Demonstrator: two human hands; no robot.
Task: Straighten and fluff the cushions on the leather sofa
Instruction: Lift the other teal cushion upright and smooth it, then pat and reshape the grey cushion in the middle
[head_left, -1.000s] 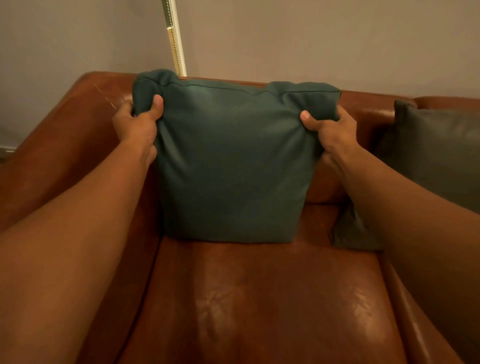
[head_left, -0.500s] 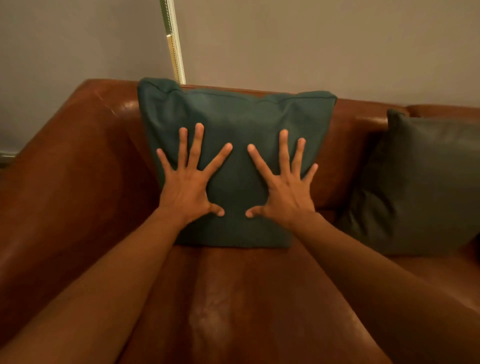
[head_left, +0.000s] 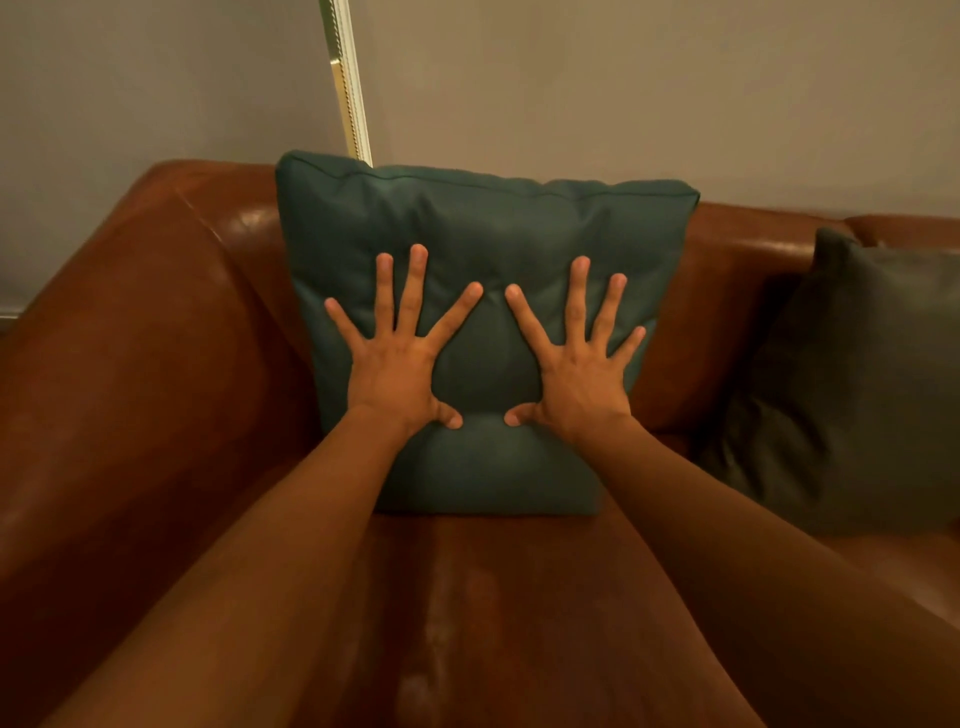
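A teal cushion (head_left: 483, 218) stands upright against the backrest of the brown leather sofa (head_left: 156, 322), near its left armrest. My left hand (head_left: 400, 358) lies flat on the cushion's front, fingers spread wide. Beside it, my right hand (head_left: 576, 364) presses the same face, also flat with fingers apart. The fabric dents and creases around both palms. Neither hand grips anything. A second, dark grey cushion (head_left: 852, 384) leans on the backrest to the right, apart from both hands.
The sofa's seat (head_left: 493, 597) stretches toward me between my forearms. The rounded left armrest (head_left: 119, 374) rises at the left. Behind the sofa is a plain wall with a pale gold vertical strip (head_left: 348, 78) just above the teal cushion.
My hands let go of the cushion's upper corners and moved to its front face, palms flat. Since half a second ago they press deeper and the fabric dents more.
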